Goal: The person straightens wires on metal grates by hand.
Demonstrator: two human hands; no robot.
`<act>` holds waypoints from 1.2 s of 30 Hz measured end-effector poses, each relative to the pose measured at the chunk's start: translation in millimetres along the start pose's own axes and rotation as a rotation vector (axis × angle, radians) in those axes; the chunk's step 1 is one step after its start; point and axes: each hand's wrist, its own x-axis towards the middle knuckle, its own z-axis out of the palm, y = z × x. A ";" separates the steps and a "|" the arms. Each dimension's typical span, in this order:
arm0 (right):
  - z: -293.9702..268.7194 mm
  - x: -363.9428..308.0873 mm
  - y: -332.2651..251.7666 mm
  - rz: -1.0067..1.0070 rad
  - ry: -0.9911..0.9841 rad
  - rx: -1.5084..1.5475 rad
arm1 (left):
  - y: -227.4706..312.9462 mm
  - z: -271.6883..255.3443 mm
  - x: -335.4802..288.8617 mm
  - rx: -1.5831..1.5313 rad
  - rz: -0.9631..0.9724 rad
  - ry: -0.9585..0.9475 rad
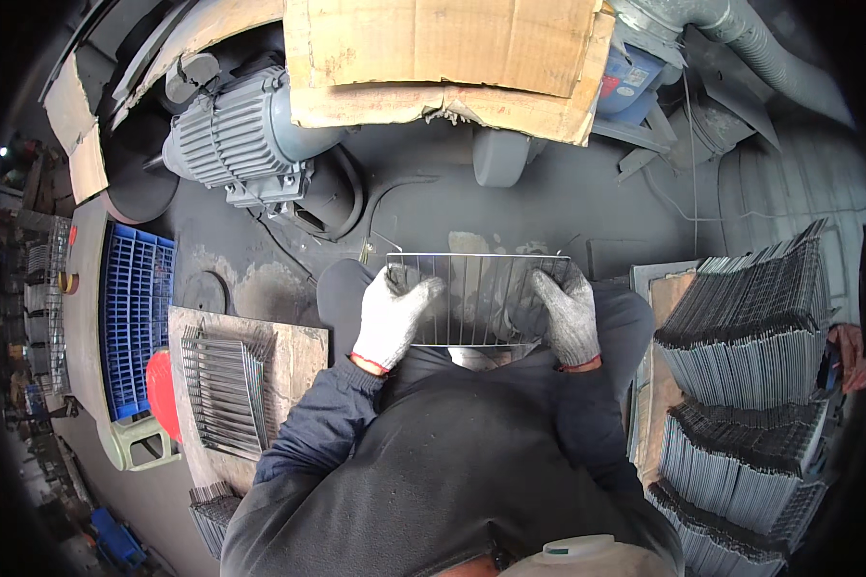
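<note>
A rectangular wire rack (478, 298) with thin parallel bars is held out over my lap. My left hand (394, 313), in a white knit glove with a red cuff edge, grips its left end, thumb laid on the bars. At the right end my right hand (570, 315), gloved the same way, is closed round the frame, its thumb pointing inward. The fingers behind the rack are mostly hidden. Beyond the rack, a wheel-like part (500, 157) sits below a cardboard sheet (443, 53).
Stacks of wire racks (741, 370) stand at my right. On a board (298, 356) at my left lies a smaller pile of racks (223, 394). A blue plastic crate (140, 317) and a red round seat (163, 394) are farther left. A grey motor (231, 130) stands ahead on the left.
</note>
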 end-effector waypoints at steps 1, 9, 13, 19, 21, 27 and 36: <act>-0.6 -0.2 -2.1 0.032 0.011 0.015 | 1.9 2.5 1.2 -0.039 -0.031 -0.001; -8.9 -1.1 -3.9 0.018 0.088 -0.041 | -1.8 16.5 9.1 -0.137 -0.101 -0.044; -10.1 -1.1 -3.7 0.033 0.099 -0.037 | -10.5 15.8 10.5 -0.168 -0.135 -0.057; -5.2 1.1 -9.4 -0.002 0.079 -0.086 | -9.2 12.6 10.2 -0.178 -0.195 -0.090; -6.3 2.9 -9.2 -0.038 0.079 -0.110 | -2.3 14.3 11.9 -0.191 -0.232 -0.111; -26.8 10.1 -16.7 0.075 0.123 -0.131 | 26.8 34.3 32.5 -0.161 -0.236 -0.196; -52.5 20.1 -33.0 0.062 0.213 -0.088 | 31.7 69.6 90.0 -0.154 -0.101 -0.310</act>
